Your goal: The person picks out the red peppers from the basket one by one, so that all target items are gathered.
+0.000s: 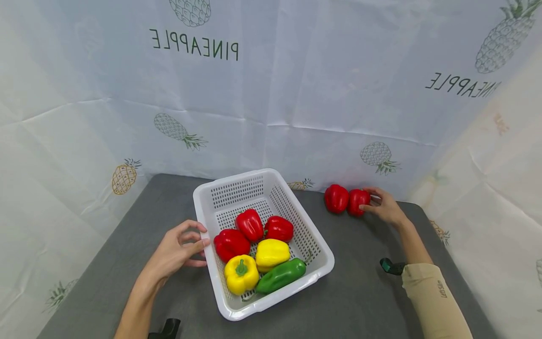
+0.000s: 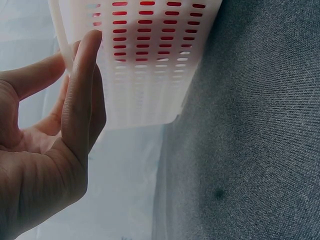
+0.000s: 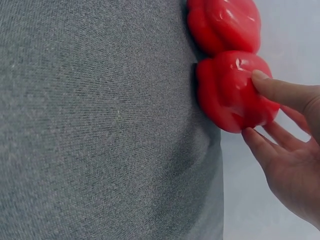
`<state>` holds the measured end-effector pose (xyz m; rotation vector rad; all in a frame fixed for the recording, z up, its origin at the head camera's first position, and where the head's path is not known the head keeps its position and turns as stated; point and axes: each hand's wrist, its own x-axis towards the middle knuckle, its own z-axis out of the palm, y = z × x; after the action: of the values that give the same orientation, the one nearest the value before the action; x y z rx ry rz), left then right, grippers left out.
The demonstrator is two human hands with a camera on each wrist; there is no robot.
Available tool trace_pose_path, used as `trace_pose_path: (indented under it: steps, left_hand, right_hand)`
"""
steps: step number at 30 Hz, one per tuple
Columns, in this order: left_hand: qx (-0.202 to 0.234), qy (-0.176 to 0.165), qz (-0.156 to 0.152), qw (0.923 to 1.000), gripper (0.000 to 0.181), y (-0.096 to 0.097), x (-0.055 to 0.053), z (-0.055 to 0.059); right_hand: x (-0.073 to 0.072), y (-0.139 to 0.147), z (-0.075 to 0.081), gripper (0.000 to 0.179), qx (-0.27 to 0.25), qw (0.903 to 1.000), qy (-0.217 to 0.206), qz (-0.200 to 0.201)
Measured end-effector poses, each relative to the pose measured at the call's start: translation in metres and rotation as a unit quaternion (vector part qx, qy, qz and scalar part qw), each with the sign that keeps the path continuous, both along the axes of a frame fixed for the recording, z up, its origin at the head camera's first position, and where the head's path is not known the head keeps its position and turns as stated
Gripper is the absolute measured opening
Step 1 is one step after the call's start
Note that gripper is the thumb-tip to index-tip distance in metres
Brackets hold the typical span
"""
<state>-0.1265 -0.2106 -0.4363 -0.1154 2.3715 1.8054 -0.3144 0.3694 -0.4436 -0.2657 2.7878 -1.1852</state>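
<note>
My left hand (image 1: 179, 247) pinches the left rim of a white plastic basket (image 1: 311, 242), thumb over the rim and fingers outside, as the left wrist view also shows. Inside the basket lie a few red bell peppers (image 1: 250, 225), a yellow bell pepper (image 1: 272, 254), another yellow one (image 1: 241, 274) with its green stem up, and a long green pepper (image 1: 281, 276). At the back right, my right hand (image 1: 384, 207) grips a red bell pepper (image 3: 232, 92) between thumb and fingers. A second red bell pepper (image 3: 227, 22) sits right beside it.
The grey tabletop (image 1: 347, 296) runs back to a white curtain (image 1: 254, 94) printed with pineapples, close behind the two red peppers. Dark wrist devices show near both forearms, one (image 1: 391, 267) by the right sleeve (image 1: 436, 296).
</note>
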Motion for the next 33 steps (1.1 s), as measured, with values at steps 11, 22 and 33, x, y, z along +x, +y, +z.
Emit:
trace_pose_path:
  steps: [11, 22, 33]
  left_hand:
    - [0.006, -0.002, -0.001, 1.0, 0.048, 0.0, 0.0, -0.001]
    - [0.009, -0.005, 0.001, 0.9999, 0.048, 0.001, 0.001, 0.002]
    - [0.007, -0.007, 0.002, 0.9999, 0.048, 0.001, 0.001, 0.001]
  right_hand:
    - [0.001, -0.003, 0.002, 0.069, -0.001, 0.9999, 0.009, -0.01]
    - [0.005, -0.009, 0.014, 0.069, -0.022, 0.9991, 0.035, -0.001]
    - [0.01, -0.032, 0.031, 0.067, -0.024, 0.9946, 0.099, 0.016]
